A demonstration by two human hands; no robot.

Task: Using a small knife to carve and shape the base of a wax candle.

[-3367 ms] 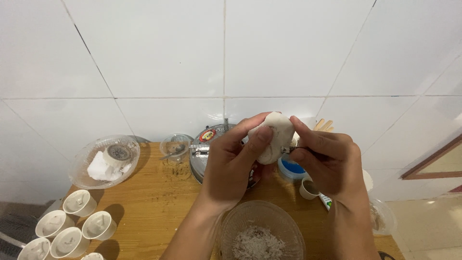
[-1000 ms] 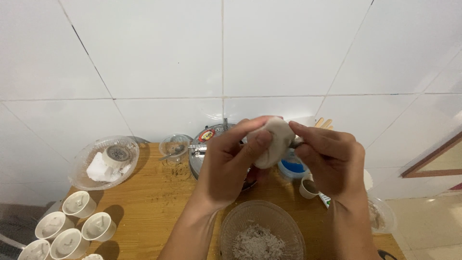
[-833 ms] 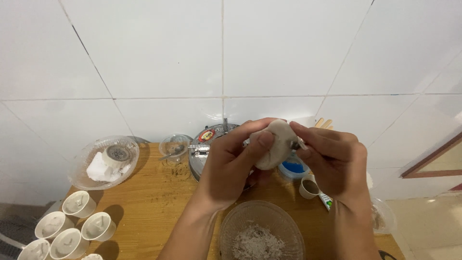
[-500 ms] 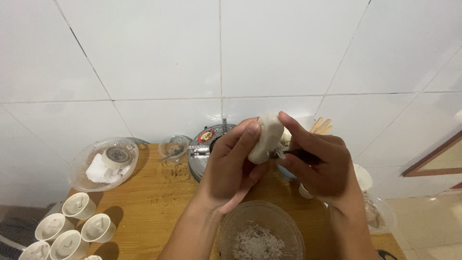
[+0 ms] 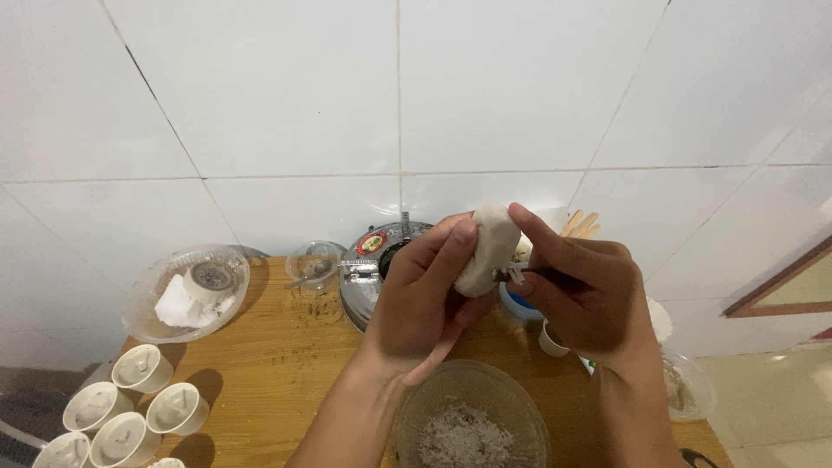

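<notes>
A: What's changed w/ the hands vs. a moment ago?

B: Both have slid a bit left and lower over the table. The right hand (image 5: 582, 295) has rolled so its index finger now lies along the top of the dough lump (image 5: 487, 249), where before it pinched from the side. The left hand (image 5: 422, 299) cups the lump as before, thumb pressed to its face. That reads as shaping or sealing going on, not setting down.

A: So both hands are closed on it?

B: Yes, both wrapped round the lump, held up in the air above the table's far edge, in front of a round metal lid (image 5: 368, 269).

A: Textures, shapes?

B: Dough is pale, smooth, oblong, soft-looking. A thin utensil handle shows in the right fingers; can't tell what kind. At the near edge sits a clear round bowl (image 5: 472, 416) w/ crumbly whitish-grey filling. Near left corner: small white cups (image 5: 143, 407) w/ pale contents. Far left corner: clear plastic container (image 5: 186, 290) w/ white chunks. The wooden table (image 5: 277, 373) is warm brown, grainy. White glossy tiles behind.
</notes>
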